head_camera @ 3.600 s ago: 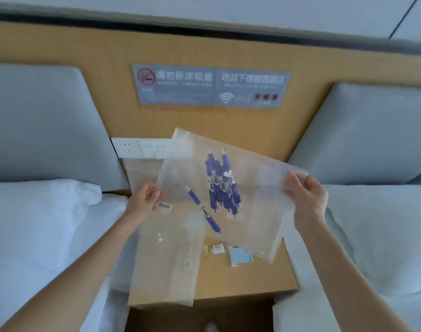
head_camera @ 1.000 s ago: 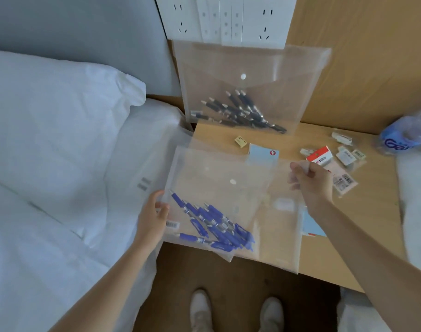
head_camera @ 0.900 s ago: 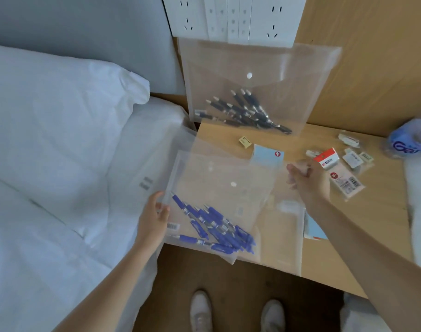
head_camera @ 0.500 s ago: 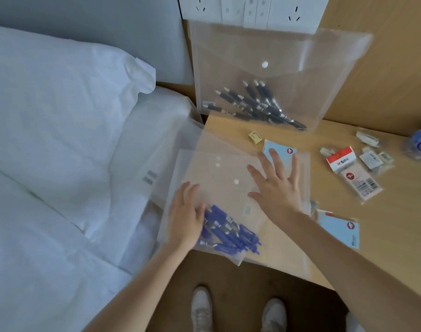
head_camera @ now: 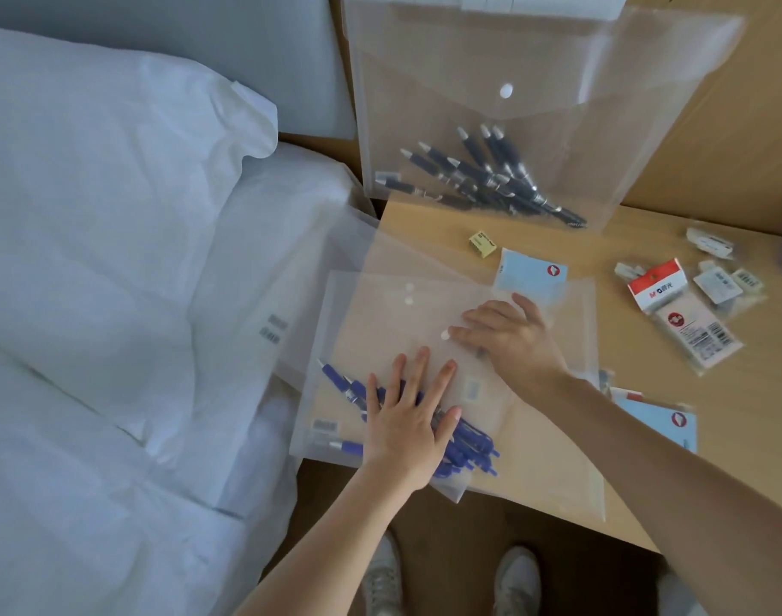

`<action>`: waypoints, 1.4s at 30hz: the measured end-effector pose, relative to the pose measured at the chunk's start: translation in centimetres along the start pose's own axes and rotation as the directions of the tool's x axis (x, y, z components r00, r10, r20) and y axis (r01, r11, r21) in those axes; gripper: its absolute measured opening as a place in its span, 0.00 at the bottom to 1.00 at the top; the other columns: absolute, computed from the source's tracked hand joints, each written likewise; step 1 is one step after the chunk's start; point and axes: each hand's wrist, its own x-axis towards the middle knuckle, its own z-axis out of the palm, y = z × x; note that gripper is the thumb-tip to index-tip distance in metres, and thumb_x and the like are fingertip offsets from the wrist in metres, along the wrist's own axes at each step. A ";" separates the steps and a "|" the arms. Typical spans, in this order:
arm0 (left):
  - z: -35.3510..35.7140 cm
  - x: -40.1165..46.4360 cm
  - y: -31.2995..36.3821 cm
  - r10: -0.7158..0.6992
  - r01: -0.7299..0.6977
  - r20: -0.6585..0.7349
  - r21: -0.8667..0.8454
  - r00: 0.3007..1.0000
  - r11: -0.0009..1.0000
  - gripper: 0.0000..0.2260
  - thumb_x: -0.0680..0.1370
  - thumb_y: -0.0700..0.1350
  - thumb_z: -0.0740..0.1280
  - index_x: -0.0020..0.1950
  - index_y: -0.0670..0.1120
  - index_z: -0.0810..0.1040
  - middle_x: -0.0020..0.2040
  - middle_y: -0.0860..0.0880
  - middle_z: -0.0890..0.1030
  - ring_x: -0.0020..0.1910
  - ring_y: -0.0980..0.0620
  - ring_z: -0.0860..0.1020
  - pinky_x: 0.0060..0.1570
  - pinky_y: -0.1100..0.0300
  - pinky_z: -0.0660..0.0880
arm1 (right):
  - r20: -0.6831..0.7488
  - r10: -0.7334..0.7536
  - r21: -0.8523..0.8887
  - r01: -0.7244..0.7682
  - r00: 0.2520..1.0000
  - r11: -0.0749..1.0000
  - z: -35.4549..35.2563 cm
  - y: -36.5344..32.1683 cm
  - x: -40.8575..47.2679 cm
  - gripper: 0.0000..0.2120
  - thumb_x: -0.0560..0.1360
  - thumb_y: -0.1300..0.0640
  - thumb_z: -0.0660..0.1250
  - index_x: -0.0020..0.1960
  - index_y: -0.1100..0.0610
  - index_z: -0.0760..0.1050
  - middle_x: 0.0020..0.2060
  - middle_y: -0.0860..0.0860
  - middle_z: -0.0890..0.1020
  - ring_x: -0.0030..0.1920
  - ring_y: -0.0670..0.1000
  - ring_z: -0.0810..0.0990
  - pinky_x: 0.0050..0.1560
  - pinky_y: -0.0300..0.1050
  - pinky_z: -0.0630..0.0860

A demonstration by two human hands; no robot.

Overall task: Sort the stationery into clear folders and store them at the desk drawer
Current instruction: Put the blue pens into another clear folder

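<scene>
pressing clear folder [head_camera: 380, 322] with both hands

Both hands lie flat, fingers spread: left hand [head_camera: 404, 420] nearer, right hand [head_camera: 515, 340] beyond.

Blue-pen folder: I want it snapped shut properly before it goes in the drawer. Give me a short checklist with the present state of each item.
1. Folder lies flat on the table: not ok, its near corner overhangs the table edge.
2. Blue pens all inside: ok, bunched at the near end.
3. Left hand holds it down: ok, flat on the pens.
4. Right hand at the snap: ok, fingers beside it.
5. Snap fastened: cannot tell.
6. Black-pen folder out of the way: ok, leaning on the wall behind.
</scene>
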 end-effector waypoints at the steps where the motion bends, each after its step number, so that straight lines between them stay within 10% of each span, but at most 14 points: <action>1: -0.1 0.1 -0.1 0.017 -0.017 -0.004 -0.007 1.000 1.000 0.29 0.78 0.64 0.31 0.76 0.57 0.48 0.77 0.49 0.57 0.74 0.43 0.59 0.67 0.40 0.50 | -0.011 -0.009 -0.006 0.009 1.000 1.000 0.1 0.2 0.2 0.28 0.51 0.71 0.80 0.47 0.49 0.84 0.43 0.51 0.84 0.44 0.54 0.83 0.56 0.55 0.67; 4: -0.3 0.4 -0.4 0.059 -0.059 -0.009 -0.034 0.998 0.998 0.32 0.66 0.67 0.19 0.70 0.63 0.27 0.77 0.53 0.35 0.76 0.46 0.38 0.68 0.45 0.33 | -0.014 -0.058 -0.057 0.058 0.998 0.997 0.4 0.4 0.5 0.27 0.52 0.70 0.79 0.47 0.49 0.84 0.42 0.50 0.83 0.43 0.54 0.82 0.53 0.52 0.64; 10: -0.8 0.5 -0.3 0.065 -0.064 0.037 -0.015 0.997 0.998 0.29 0.64 0.65 0.19 0.65 0.62 0.20 0.71 0.55 0.25 0.75 0.47 0.34 0.68 0.45 0.33 | 0.013 -0.118 -0.106 0.119 0.993 0.987 0.4 0.4 0.2 0.27 0.54 0.69 0.78 0.51 0.51 0.83 0.44 0.50 0.82 0.44 0.55 0.81 0.55 0.53 0.63; 21: -1.9 0.8 0.3 0.033 -0.043 0.126 0.077 0.992 0.996 0.26 0.79 0.62 0.38 0.71 0.60 0.27 0.75 0.52 0.31 0.75 0.46 0.34 0.72 0.42 0.37 | -0.093 -0.095 -0.035 0.092 0.991 0.995 1.0 -0.7 0.3 0.20 0.60 0.72 0.68 0.48 0.57 0.83 0.42 0.52 0.82 0.43 0.56 0.82 0.56 0.51 0.63; 36: -1.9 0.8 0.5 0.021 -0.035 0.145 0.099 0.989 0.994 0.25 0.80 0.61 0.39 0.69 0.59 0.25 0.75 0.51 0.30 0.75 0.45 0.33 0.73 0.41 0.39 | -0.181 0.118 0.080 -0.105 0.976 0.991 1.7 -2.7 0.5 0.17 0.66 0.63 0.56 0.41 0.55 0.83 0.40 0.48 0.84 0.39 0.54 0.82 0.48 0.46 0.62; 42: -2.1 0.7 0.3 0.019 -0.035 0.150 0.099 0.988 0.995 0.25 0.80 0.61 0.39 0.71 0.59 0.27 0.75 0.51 0.30 0.75 0.46 0.33 0.73 0.42 0.38 | -0.163 0.143 0.121 -0.124 0.976 0.985 2.4 -2.5 1.1 0.07 0.62 0.66 0.69 0.38 0.57 0.81 0.37 0.51 0.82 0.36 0.55 0.81 0.45 0.44 0.63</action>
